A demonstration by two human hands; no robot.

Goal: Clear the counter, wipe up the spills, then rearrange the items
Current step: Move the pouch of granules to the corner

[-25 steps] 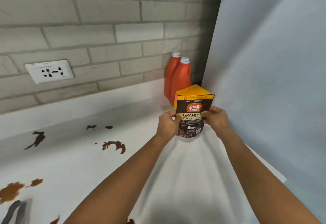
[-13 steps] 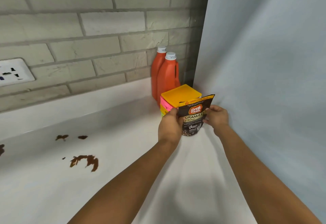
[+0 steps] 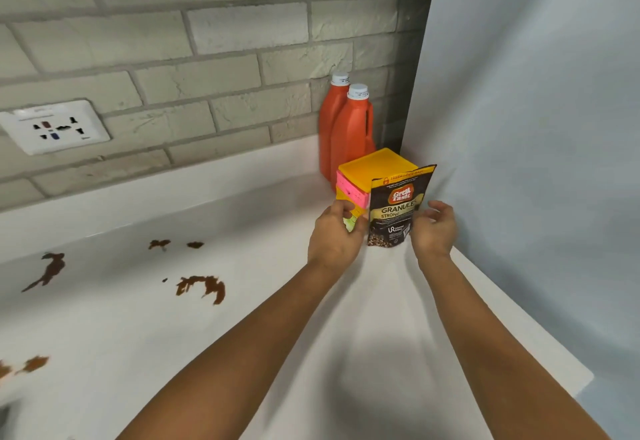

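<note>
I judge clearing nearly done: on the counter (image 3: 277,353), two orange bottles (image 3: 346,134), a yellow box (image 3: 377,171) and the coffee pouch (image 3: 398,212) stand clustered at one o'clock. Brown spills (image 3: 202,287) at nine o'clock remain unwiped. My left hand (image 3: 334,231) and right hand (image 3: 433,230) flank the pouch, fingers loose, holding nothing.

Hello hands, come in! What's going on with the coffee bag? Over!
Left hand, right hand: open beside coffee bag. Bag upright on counter. Spills unwiped.
</note>
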